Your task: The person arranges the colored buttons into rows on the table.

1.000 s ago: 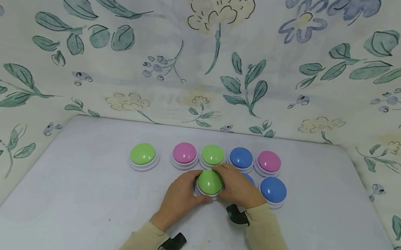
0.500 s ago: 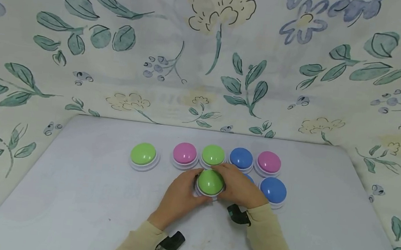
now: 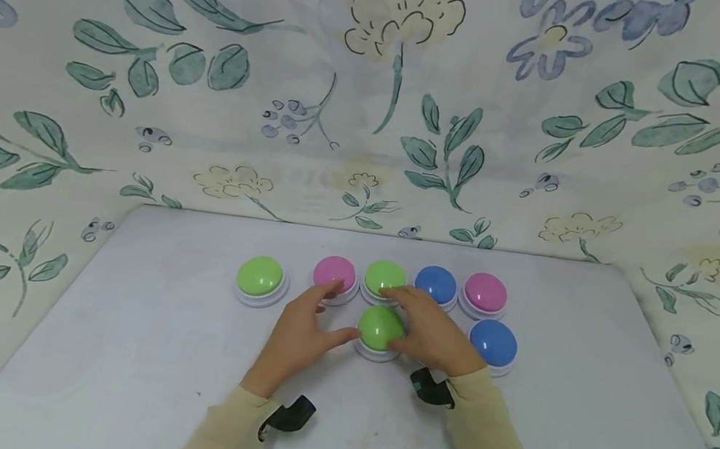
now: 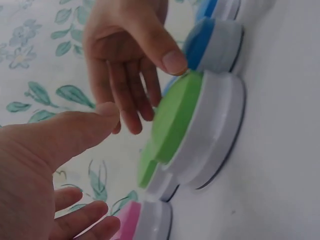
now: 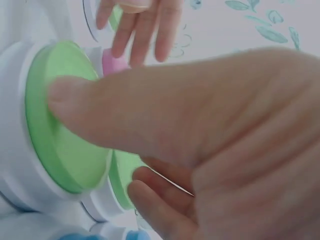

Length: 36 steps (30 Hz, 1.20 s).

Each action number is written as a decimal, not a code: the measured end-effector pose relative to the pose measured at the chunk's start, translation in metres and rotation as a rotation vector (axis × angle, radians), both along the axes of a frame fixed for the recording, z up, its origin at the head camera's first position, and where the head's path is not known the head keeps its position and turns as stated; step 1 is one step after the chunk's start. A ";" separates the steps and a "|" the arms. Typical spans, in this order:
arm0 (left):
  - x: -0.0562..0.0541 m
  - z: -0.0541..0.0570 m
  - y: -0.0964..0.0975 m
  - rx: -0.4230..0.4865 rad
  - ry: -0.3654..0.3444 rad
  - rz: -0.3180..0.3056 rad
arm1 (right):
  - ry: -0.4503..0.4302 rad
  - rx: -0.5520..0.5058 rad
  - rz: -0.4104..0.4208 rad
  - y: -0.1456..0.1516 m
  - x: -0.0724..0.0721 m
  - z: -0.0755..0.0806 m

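Note:
A green dome push button (image 3: 380, 328) on a white round base sits on the table between both hands. My left hand (image 3: 291, 342) is spread on its left side, thumb pointing at it; in the left wrist view the left thumb (image 4: 82, 127) stands apart from the button. Over the button's right side is my right hand (image 3: 440, 335), fingers loosely extended. Its thumb (image 5: 75, 97) is at the green dome in the right wrist view; contact is hard to tell. Behind the front button stand another green button (image 3: 384, 277) and a pink button (image 3: 332, 271), near the left fingertips.
A separate green button (image 3: 259, 277) lies left on the white table (image 3: 143, 348). To the right are a blue button (image 3: 436, 284), a pink button (image 3: 485, 292) and a front blue button (image 3: 493, 343). A patterned cloth (image 3: 310, 197) rises behind the table.
My left hand has let go of the front green button and moved left, its fingers spreading. My right hand has loosened from around the button, which stays in place.

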<state>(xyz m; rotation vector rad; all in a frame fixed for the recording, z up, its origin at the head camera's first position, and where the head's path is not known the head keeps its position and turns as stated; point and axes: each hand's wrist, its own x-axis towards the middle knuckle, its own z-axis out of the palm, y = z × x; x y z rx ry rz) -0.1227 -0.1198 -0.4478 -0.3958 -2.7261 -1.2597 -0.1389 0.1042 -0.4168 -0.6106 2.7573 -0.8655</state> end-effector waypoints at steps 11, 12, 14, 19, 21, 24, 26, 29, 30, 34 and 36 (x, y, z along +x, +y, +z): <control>-0.003 0.015 -0.018 0.061 -0.026 0.029 | 0.037 -0.141 -0.055 -0.010 0.001 -0.008; -0.003 0.016 -0.020 0.065 -0.028 0.033 | 0.041 -0.155 -0.054 -0.011 0.001 -0.008; -0.003 0.018 -0.023 0.079 -0.030 0.041 | 0.050 -0.180 -0.055 -0.014 0.002 -0.009; -0.004 0.021 -0.031 0.105 -0.015 0.073 | 0.106 -0.237 -0.047 -0.021 0.002 -0.010; -0.004 0.022 -0.033 0.106 -0.005 0.081 | 0.130 -0.254 -0.044 -0.024 0.002 -0.011; -0.004 0.024 -0.037 0.101 0.002 0.088 | 0.150 -0.280 -0.045 -0.030 0.002 -0.012; -0.005 0.025 -0.039 0.100 0.002 0.094 | 0.156 -0.289 -0.050 -0.033 0.002 -0.013; -0.005 0.027 -0.043 0.094 0.010 0.111 | 0.150 -0.289 -0.068 -0.038 0.002 -0.013; -0.006 0.027 -0.045 0.093 0.012 0.119 | 0.148 -0.283 -0.075 -0.040 0.002 -0.013; -0.007 0.028 -0.052 0.083 0.023 0.153 | 0.134 -0.300 -0.084 -0.050 0.002 -0.011; -0.007 0.029 -0.056 0.080 0.018 0.169 | 0.132 -0.313 -0.084 -0.055 0.001 -0.011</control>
